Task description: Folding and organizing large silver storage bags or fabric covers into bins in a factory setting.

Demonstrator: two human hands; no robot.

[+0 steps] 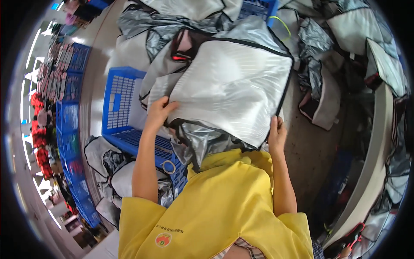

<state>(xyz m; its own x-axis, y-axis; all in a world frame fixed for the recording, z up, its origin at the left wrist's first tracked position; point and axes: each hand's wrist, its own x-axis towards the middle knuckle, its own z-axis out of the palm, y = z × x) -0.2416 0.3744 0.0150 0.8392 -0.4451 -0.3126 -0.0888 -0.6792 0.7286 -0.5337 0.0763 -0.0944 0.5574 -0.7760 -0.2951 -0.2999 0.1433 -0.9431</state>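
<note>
A large silvery-white insulated bag (pixel 237 80) with black edging is spread in front of me, its flat panel facing up. Silver foil lining (pixel 202 138) bunches out along its near edge, against my yellow shirt. My left hand (pixel 160 111) pinches the bag's left edge between thumb and fingers. On the right, my right hand (pixel 277 131) grips the black-piped edge near the bag's near right corner. Both hands are closed on the same piece. Beyond it, more crumpled silver and white bags (pixel 172 26) lie heaped, partly covered by the panel.
A blue plastic crate (pixel 117 101) stands to the left, with a roll of tape (pixel 168 166) near its front. More bags (pixel 110 162) lie beside it, and others (pixel 321 95) at the right. Stacked blue crates (pixel 69 125) line the far left; a pale board edge (pixel 375 142) rises at right.
</note>
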